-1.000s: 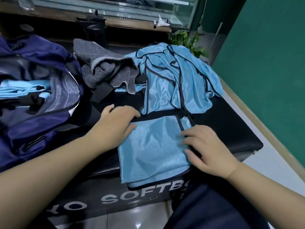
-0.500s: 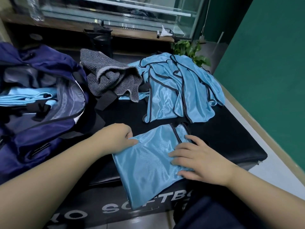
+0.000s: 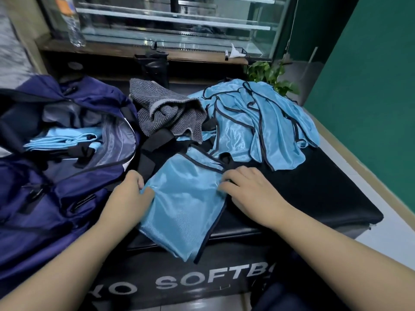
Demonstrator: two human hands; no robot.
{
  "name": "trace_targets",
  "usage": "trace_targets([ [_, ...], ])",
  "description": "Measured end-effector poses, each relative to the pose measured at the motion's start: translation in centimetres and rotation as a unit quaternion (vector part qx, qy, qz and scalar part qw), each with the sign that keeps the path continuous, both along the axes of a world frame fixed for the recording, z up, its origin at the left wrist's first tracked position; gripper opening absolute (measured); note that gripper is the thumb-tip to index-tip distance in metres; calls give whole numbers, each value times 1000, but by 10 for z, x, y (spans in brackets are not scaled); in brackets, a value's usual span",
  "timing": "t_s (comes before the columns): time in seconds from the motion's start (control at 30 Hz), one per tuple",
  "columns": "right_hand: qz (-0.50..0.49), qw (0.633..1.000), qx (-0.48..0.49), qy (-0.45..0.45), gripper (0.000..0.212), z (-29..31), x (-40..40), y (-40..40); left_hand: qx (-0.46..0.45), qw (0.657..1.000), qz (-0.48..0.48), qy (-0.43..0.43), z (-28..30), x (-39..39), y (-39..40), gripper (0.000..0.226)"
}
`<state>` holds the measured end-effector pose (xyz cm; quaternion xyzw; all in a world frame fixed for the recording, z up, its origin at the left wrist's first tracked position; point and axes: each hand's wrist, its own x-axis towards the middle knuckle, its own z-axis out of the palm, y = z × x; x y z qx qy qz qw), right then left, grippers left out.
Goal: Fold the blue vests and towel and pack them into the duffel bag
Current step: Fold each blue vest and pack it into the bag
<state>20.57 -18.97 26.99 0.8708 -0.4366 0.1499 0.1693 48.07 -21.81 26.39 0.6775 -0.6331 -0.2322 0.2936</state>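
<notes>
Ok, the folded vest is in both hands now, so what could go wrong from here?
1. The folded vest is shiny and hangs over the bench edge; it may slip open when lifted.
2. The left hand pinches only one edge, so layers could slide apart.
3. The duffel bag sags, partly closing its opening.

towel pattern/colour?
Grey towel, fine darker stripes, lighter grey edge band. Head view only.
</notes>
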Motion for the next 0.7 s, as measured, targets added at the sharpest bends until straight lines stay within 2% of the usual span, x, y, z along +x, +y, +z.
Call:
trace_targets([
  [0.1,46,996,62,-41,45,-1,10,10,-2,993,37,116,-8,8,18,18],
  [0.2,92,984,146,-49,57,-7,7,27,53,977,-49,199,-11,14,28,23],
  [0.3,61,978,192,-56,68,-15,-1,37,62,982,-130,122,-7,22,30,10],
  [0.37,45,977,205,-46,71,-18,-5,40,-5,985,-173,11,-4,33,27,12],
  [0.4,45,979,198,-29,73,-19,-6,41,-50,976,-205,-44,-2,39,26,15],
  [0.47,54,984,167,18,73,-23,-5,41,-110,938,-306,-121,-6,50,20,25],
  [0.53,72,987,140,43,69,-28,0,42,-111,910,-380,-122,-11,55,18,37],
  [0.6,86,988,118,41,63,-35,6,41,-79,908,-404,-74,-14,54,19,54],
  [0.63,86,990,114,20,57,-38,8,41,-54,914,-401,-41,-15,53,20,61],
  [0.7,77,987,124,-72,42,-41,14,40,6,922,-387,17,-16,52,19,61],
])
